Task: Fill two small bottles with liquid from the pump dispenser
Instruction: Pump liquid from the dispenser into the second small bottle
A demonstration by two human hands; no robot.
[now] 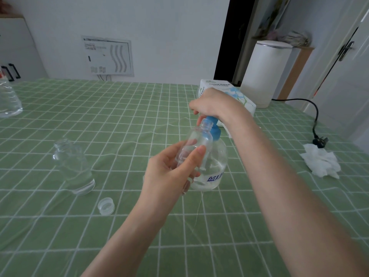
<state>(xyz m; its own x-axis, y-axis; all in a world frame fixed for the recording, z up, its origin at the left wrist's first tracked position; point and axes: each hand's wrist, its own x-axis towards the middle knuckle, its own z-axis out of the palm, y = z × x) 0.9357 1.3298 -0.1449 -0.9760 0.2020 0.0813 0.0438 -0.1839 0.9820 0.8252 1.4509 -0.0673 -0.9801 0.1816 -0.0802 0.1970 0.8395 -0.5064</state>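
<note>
A clear round pump dispenser (pixel 214 166) with a blue pump top stands mid-table, holding clear liquid. My right hand (pixel 211 103) is closed over the pump head from above. My left hand (pixel 169 172) grips a small clear bottle (pixel 196 139), tilted, its open neck right under the blue nozzle in front of the dispenser. A second small clear bottle (pixel 72 166) stands upright and uncapped to the left, with liquid in it. A small translucent cap (pixel 106 205) lies on the cloth near it.
Green checked tablecloth (pixel 99 116) covers the table. A tissue box (pixel 229 94) sits behind the dispenser, a white appliance (pixel 265 72) with a black cord and plug (pixel 320 141) at back right, crumpled tissue (pixel 321 161) at right, a large clear bottle (pixel 8 96) at far left.
</note>
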